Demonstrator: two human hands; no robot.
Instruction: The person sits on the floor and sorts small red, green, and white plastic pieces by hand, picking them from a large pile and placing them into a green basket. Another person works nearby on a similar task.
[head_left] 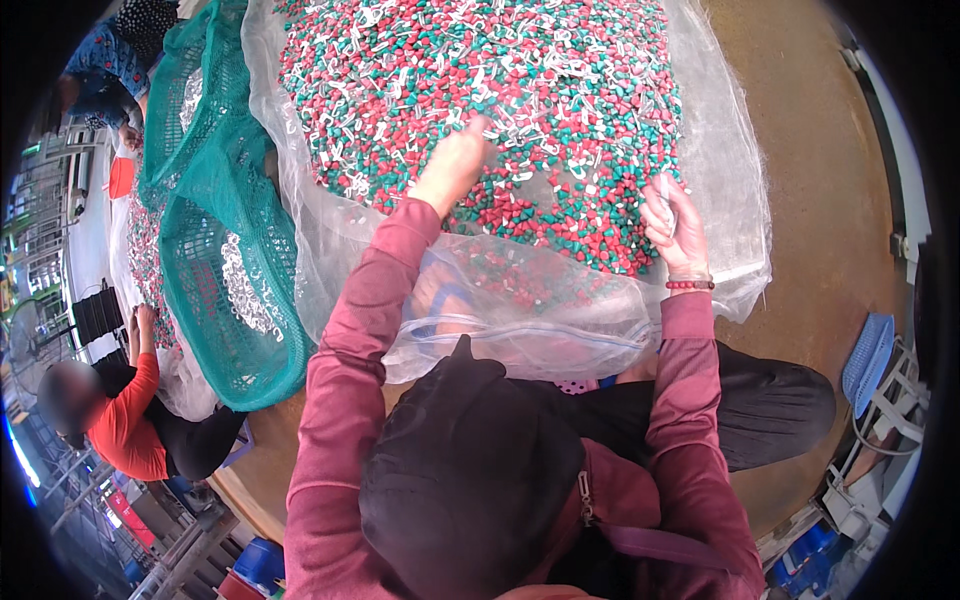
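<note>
A wide pile of small red, green and white plastic pieces [600, 225], mixed with white plastic hooks [380, 45], lies on a sheer white mesh sheet [725, 150]. Over the middle of the pile, my left hand [455, 168] reaches down with its fingers drawn together. Its fingertips are slightly blurred, and what they hold, if anything, is hidden. My right hand [675, 228] is raised at the pile's right edge, wearing a red bead bracelet. Its fingers curl closed around something whitish and partly see-through, which looks like a few white hooks.
Two green mesh-lined baskets [290, 370] stand to the left, with white hooks [250, 285] inside. Beyond them, a person in an orange top [135, 430] and another in blue [105, 60] sit at another pile. A blue plastic basket [868, 360] is at the right.
</note>
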